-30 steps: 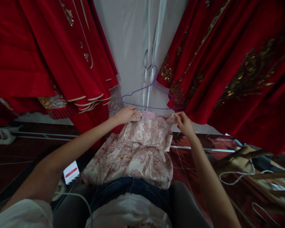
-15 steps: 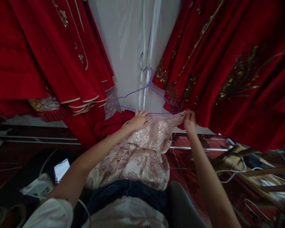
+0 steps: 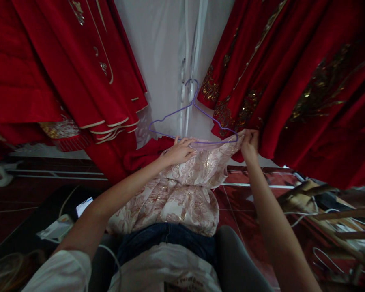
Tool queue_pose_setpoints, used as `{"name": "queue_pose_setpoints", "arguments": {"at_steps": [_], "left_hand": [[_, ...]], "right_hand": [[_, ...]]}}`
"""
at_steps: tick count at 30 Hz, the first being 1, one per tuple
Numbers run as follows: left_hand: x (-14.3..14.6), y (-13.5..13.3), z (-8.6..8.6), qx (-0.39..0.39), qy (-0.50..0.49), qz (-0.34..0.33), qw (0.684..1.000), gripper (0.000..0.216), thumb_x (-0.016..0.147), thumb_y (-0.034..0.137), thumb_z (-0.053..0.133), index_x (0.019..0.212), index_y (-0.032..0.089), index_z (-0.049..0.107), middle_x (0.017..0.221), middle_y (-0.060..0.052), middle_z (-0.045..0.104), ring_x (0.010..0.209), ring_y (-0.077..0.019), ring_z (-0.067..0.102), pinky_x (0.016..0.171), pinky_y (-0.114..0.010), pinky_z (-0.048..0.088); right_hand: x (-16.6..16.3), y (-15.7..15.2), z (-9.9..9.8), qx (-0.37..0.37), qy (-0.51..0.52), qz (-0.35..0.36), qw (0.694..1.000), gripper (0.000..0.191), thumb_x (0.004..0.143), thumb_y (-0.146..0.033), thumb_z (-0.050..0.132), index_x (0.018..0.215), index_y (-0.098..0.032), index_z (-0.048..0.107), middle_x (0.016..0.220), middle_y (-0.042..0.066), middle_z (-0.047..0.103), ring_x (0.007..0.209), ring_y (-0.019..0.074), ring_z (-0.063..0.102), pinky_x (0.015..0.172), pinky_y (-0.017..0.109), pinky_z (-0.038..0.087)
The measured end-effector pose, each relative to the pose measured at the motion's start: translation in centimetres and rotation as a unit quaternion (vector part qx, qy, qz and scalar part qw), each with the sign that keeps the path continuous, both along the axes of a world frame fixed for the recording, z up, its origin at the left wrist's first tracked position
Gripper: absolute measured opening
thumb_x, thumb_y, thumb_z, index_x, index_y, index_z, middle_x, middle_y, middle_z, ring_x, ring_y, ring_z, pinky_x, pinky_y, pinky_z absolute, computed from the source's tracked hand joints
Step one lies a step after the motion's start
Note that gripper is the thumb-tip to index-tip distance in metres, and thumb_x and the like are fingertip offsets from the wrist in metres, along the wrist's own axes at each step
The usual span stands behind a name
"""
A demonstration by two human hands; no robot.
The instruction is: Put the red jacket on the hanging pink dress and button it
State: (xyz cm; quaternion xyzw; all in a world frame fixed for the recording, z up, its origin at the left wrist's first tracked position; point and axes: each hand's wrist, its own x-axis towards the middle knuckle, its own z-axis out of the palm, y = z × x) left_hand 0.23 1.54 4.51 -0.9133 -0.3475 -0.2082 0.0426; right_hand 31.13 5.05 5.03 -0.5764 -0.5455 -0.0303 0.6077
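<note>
Head view: at the upper left of the frame hang red cloth garments with pale piping [image 3: 61,77]. Below them, toward the lower left, a flat phone with a lit white screen [image 3: 83,207] is partly hidden by the left forearm. At centre, a thin purple clothes hanger [image 3: 176,112] stands hook upward; the hook overlaps a pale handle, and whether it is caught there cannot be told. The hanger's left end is clear of cloth. The left hand [image 3: 181,153] lies with fingers slightly spread at the neckline, beside the hanger's lower bar; whether it grips cannot be told. Under it, a pale pink brocade garment with a metallic gold pattern [image 3: 187,198] extends from the hanger down to the lap. Right of centre, the right hand [image 3: 250,144] pinches the garment's raised shoulder edge against the hanger's right end. Status, by judgement: garment and hanger meet at the neckline and right shoulder; insertion on the right cannot be confirmed, and the left side is not yet engaged.
</note>
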Motion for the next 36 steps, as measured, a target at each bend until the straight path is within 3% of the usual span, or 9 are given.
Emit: {"name": "queue_pose_setpoints", "arguments": {"at_steps": [6,10,14,17,22,29,36], "left_hand": [[-0.1,0.0,0.1,-0.007,0.001,0.001,1.0,0.033,0.095,0.039,0.042,0.099,0.024,0.071,0.14,-0.008,0.049,0.131,-0.0262,0.039,0.109,-0.058,0.022],[-0.5,-0.5,0.2,0.003,0.002,0.005,1.0,0.033,0.095,0.037,0.043,0.091,0.022,0.072,0.143,-0.007,0.047,0.131,-0.0267,0.039,0.109,-0.059,0.019],[-0.5,-0.7,0.4,-0.004,-0.002,0.006,1.0,0.031,0.094,0.035,0.044,0.089,0.023,0.072,0.147,-0.004,0.043,0.129,-0.0275,0.041,0.109,-0.06,0.017],[-0.3,-0.6,0.3,-0.01,-0.009,0.005,1.0,0.031,0.094,0.035,0.044,0.09,0.023,0.072,0.145,-0.004,0.045,0.127,-0.0279,0.042,0.109,-0.06,0.017],[-0.4,-0.3,0.1,-0.014,-0.018,0.004,1.0,0.031,0.095,0.037,0.044,0.09,0.023,0.072,0.144,-0.005,0.046,0.127,-0.027,0.042,0.108,-0.059,0.017],[0.1,-0.4,0.3,-0.043,-0.065,-0.005,0.997,0.033,0.095,0.041,0.042,0.099,0.024,0.069,0.138,-0.006,0.052,0.128,-0.023,0.044,0.108,-0.051,0.019],[0.9,0.7,0.1,-0.089,-0.177,-0.027,0.98,0.034,0.096,0.043,0.04,0.105,0.024,0.066,0.124,-0.004,0.064,0.118,-0.0201,0.054,0.107,-0.046,0.025]], "right_hand": [[-1.5,0.9,2.6,0.033,-0.037,0.016,0.999,0.034,0.094,-0.046,0.032,0.095,-0.018,0.051,0.091,0.011,0.057,0.089,0.0226,0.057,0.087,0.043,0.046],[-0.1,0.3,0.7,0.012,0.011,0.011,1.0,0.029,0.092,-0.045,0.034,0.091,-0.019,0.047,0.087,0.011,0.057,0.084,0.0237,0.058,0.085,0.047,0.046],[2.3,-0.6,-1.9,-0.015,0.029,-0.046,0.998,0.022,0.09,-0.039,0.035,0.087,-0.02,0.045,0.088,0.012,0.058,0.088,0.0256,0.057,0.091,0.051,0.042],[3.1,-1.0,-2.2,-0.011,0.03,-0.062,0.998,0.019,0.09,-0.038,0.035,0.087,-0.021,0.044,0.087,0.01,0.057,0.086,0.024,0.057,0.091,0.049,0.042],[1.7,-0.1,0.0,0.033,0.036,-0.017,0.999,0.019,0.09,-0.039,0.037,0.085,-0.021,0.044,0.08,0.005,0.054,0.078,0.0205,0.055,0.083,0.043,0.045],[-3.1,1.3,4.4,0.037,-0.06,0.042,0.997,0.029,0.092,-0.046,0.04,0.088,-0.02,0.053,0.082,0.008,0.061,0.077,0.0213,0.058,0.076,0.035,0.044],[-6.6,0.3,4.3,-0.021,-0.172,0.084,0.981,0.035,0.091,-0.053,0.041,0.089,-0.021,0.057,0.077,0.006,0.064,0.071,0.0207,0.059,0.067,0.03,0.039]]}}
